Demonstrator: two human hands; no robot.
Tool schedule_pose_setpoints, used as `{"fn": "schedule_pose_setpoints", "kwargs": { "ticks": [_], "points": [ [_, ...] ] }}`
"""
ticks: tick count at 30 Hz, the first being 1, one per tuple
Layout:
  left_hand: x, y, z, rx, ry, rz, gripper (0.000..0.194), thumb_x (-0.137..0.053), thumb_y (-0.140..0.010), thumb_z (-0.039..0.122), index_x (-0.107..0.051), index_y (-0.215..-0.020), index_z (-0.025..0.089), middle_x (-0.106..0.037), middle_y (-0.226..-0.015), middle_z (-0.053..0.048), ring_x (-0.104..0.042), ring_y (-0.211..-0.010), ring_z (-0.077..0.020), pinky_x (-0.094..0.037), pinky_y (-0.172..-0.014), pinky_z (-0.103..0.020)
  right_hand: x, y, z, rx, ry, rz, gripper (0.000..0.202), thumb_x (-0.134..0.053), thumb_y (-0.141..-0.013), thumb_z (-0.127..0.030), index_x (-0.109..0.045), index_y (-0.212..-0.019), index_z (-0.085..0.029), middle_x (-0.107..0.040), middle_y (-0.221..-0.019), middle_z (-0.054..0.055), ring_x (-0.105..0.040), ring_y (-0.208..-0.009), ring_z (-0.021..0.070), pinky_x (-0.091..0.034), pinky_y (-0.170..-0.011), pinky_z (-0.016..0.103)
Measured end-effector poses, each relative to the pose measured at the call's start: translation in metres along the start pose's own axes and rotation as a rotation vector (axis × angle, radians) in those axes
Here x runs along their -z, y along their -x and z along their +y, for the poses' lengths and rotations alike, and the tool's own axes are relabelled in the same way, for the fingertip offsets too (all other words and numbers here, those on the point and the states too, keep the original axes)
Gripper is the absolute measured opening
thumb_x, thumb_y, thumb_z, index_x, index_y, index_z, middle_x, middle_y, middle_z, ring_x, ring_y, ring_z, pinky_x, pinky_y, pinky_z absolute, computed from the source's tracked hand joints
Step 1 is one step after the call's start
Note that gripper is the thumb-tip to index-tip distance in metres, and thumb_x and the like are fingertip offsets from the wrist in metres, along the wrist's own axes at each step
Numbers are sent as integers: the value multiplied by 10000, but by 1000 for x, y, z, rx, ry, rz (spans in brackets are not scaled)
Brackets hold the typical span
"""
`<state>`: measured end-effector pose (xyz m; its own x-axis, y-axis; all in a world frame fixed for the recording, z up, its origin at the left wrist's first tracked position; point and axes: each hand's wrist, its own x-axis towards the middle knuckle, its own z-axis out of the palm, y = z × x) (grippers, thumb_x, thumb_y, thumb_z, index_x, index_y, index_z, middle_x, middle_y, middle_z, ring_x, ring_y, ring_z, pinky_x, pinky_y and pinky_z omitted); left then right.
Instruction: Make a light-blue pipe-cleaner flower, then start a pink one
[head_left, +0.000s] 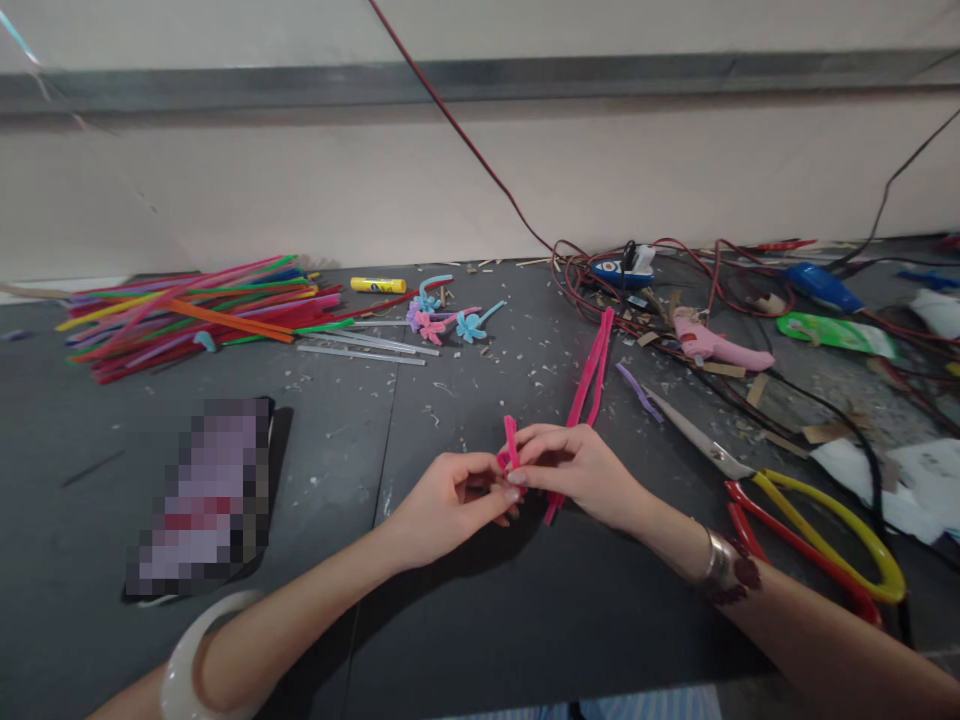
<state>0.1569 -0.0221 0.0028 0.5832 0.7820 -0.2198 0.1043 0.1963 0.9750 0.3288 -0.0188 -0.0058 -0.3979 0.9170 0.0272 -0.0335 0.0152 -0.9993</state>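
Both hands meet over the dark table. A short, bent bright pink pipe cleaner (pixel 511 436) is pinched between them, one end sticking up. My left hand (pixel 457 500) has its thumb and fingertips closed on its lower part, which the fingers partly hide. From the other side, my right hand (pixel 574 468) grips the same piece between thumb and index finger. Under the right hand lie longer pink pipe cleaners (pixel 590 370), flat on the table. A short purple pipe cleaner piece (pixel 639 392) is beside scissors (pixel 750 475) with red and yellow handles, to the right.
At the back left is a pile of coloured pipe cleaners (pixel 202 310). Small pipe-cleaner flowers (pixel 442 318) and a yellow glue stick (pixel 378 286) lie mid-table. A phone (pixel 210 490), blurred, rests at left. Cables, a pink glue gun (pixel 716 342) and scraps crowd the right.
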Motion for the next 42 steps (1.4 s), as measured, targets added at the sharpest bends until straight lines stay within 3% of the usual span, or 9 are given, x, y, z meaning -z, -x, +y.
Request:
{"fn": "schedule_pose_setpoints", "kwargs": {
  "ticks": [10, 17, 24, 35, 42],
  "points": [
    [-2, 0, -4, 49, -73, 25, 197, -554, -741, 291, -644, -703, 120, -640, -651, -41, -594, -623, -132, -490, -623, -255, -5, 0, 2, -68, -140, 24, 72, -678, -640, -199, -618, -633, -161, -571, -663, -21, -533, -613, 85, -437, -586, 220],
    [-4, 3, -1, 22, -95, -87, 237, -496, -787, 273, -644, -716, 102, -644, -689, -68, -591, -635, -132, -487, -621, -248, -2, 0, 3, -120, -286, 6, 78, -675, -645, -180, -615, -695, -170, -614, -666, -30, -566, -613, 76, -452, -617, 214],
    [-5, 5, -2, 37, -97, -202, 264, -446, -815, 284, -619, -737, 100, -624, -698, -61, -585, -627, -127, -490, -631, -261, -1, 0, 3, -159, -256, -54, 111, -680, -633, -147, -602, -712, -144, -605, -658, -29, -558, -610, 63, -446, -609, 190],
    [-2, -1, -5, 7, -112, 156, 181, -603, -707, 281, -627, -778, 116, -651, -746, -59, -607, -707, -155, -485, -710, -277, 0, 0, 3, -128, -207, -14, 118, -683, -641, -188, -606, -722, -151, -611, -637, -23, -577, -588, 86, -466, -583, 219],
    [0, -4, -6, 9, 8, 152, 179, -611, -698, 280, -592, -791, 129, -611, -724, -27, -591, -684, -137, -502, -634, -269, 0, -1, 2, -88, -115, 7, 93, -673, -644, -209, -627, -699, -150, -620, -676, -5, -580, -642, 103, -457, -621, 239]
  ]
}}
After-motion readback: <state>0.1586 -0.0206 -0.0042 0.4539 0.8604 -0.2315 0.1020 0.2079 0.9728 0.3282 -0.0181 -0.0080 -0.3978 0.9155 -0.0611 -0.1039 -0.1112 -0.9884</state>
